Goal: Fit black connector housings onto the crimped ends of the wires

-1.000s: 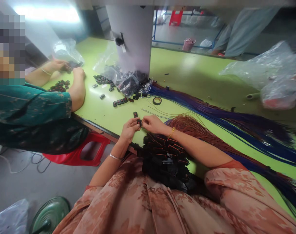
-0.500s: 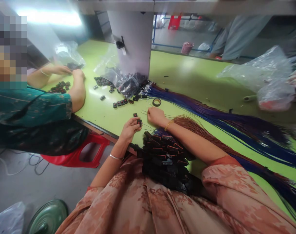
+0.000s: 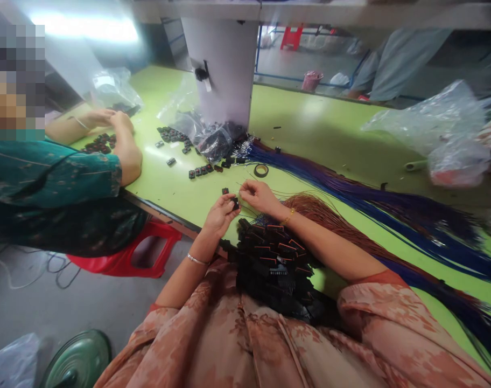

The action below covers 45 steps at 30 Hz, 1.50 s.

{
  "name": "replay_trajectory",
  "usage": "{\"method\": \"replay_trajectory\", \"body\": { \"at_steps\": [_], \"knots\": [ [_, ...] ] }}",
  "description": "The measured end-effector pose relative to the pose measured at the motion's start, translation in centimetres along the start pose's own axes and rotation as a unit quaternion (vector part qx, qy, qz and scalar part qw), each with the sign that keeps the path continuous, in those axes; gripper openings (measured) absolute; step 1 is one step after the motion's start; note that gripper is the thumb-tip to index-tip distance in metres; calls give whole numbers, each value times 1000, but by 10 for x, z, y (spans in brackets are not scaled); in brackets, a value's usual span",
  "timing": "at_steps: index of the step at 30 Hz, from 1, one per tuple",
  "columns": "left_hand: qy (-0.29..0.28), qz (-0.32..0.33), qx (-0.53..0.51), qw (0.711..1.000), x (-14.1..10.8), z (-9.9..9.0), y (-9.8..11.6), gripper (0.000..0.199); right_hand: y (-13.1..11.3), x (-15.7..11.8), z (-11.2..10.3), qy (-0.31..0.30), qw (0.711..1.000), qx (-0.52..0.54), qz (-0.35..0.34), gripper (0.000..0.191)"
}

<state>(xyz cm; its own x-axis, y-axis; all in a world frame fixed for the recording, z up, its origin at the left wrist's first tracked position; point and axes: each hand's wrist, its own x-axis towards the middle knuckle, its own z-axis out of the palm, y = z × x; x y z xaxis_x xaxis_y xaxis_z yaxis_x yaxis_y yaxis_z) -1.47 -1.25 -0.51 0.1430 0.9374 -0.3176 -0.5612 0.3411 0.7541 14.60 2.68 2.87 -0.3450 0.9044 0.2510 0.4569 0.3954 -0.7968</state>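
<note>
Currently, a connector (image 3: 236, 203) is held over the desk (image 3: 168, 202) by the left hand (image 3: 218, 216). The right hand (image 3: 260, 197) is placed just beside it, fingertips drawn narrow; whether a wire is pinched there cannot be told. Near them, another block (image 3: 225, 191) and tape (image 3: 261, 175) are seen, with black parts (image 3: 273, 258) heaped between the forearms.

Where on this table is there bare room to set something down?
Mostly bare: the green tabletop between the white panel and far-right plastic bag; also left of the left hand, below the connector row. Crowded: along the wire bundles and around the black pile.
</note>
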Motion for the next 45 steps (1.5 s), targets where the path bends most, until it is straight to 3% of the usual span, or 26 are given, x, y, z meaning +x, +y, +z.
{"method": "replay_trajectory", "body": {
  "at_steps": [4,15,25,31,35,42,45],
  "knots": [
    [5,-16,-31,999,1,2,0,20,-6,-12,-2,-14,1000,8,22,15],
    [12,-34,-46,998,-3,8,4,20,-19,-18,-4,-72,983,-158,51,21],
    [9,-4,-9,1000,-2,5,1,20,-12,-16,-2,-77,988,-126,49,22],
    [25,26,57,998,-5,8,-1,26,-9,-17,-2,-85,989,-122,5,21],
    [51,19,43,998,-3,10,0,22,-12,-18,-4,-91,983,-158,-33,18],
    [64,27,63,996,-4,14,-2,20,-12,-19,-1,-107,974,-197,-20,17],
    [60,20,61,996,-4,14,-1,22,-4,-6,-9,-83,979,-184,-2,22]
  ]
}}
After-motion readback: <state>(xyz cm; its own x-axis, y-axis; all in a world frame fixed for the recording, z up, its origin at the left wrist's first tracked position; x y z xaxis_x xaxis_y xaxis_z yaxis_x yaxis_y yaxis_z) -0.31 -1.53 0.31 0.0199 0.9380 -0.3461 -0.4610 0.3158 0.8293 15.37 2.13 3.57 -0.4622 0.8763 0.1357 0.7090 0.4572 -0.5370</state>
